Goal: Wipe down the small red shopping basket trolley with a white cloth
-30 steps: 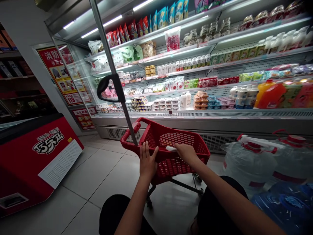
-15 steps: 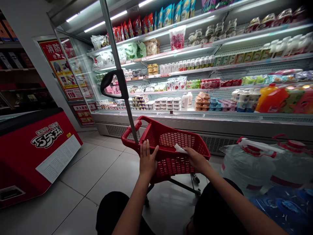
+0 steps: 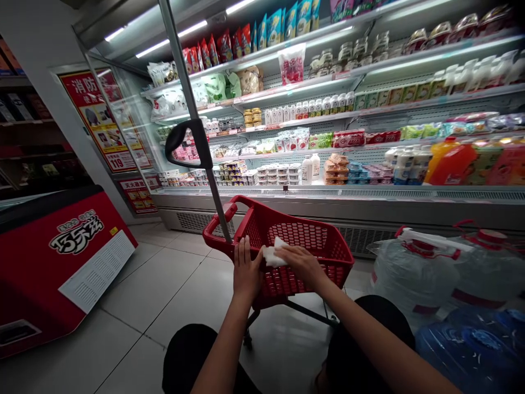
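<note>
A red plastic shopping basket (image 3: 320, 241) on wheels stands on the tiled floor in front of me, its grey pull handle (image 3: 192, 142) rising to the upper left. My left hand (image 3: 246, 268) rests on the basket's near rim with the fingers flat against it and the thumb apart. My right hand (image 3: 301, 260) is closed on a white cloth (image 3: 273, 254) and presses it onto the same rim, right beside the left hand. The basket appears to hold nothing.
A lit open chiller (image 3: 328, 109) full of dairy, drinks and packets runs along the back. A red chest freezer (image 3: 61, 257) stands at the left. Large water jugs (image 3: 418, 268) crowd the floor at the right. My dark-clad knees (image 3: 197, 355) are at the bottom.
My right hand has slid the white cloth leftward along the basket's near rim, from its middle to right beside my left hand. My left hand has stayed on the rim.
</note>
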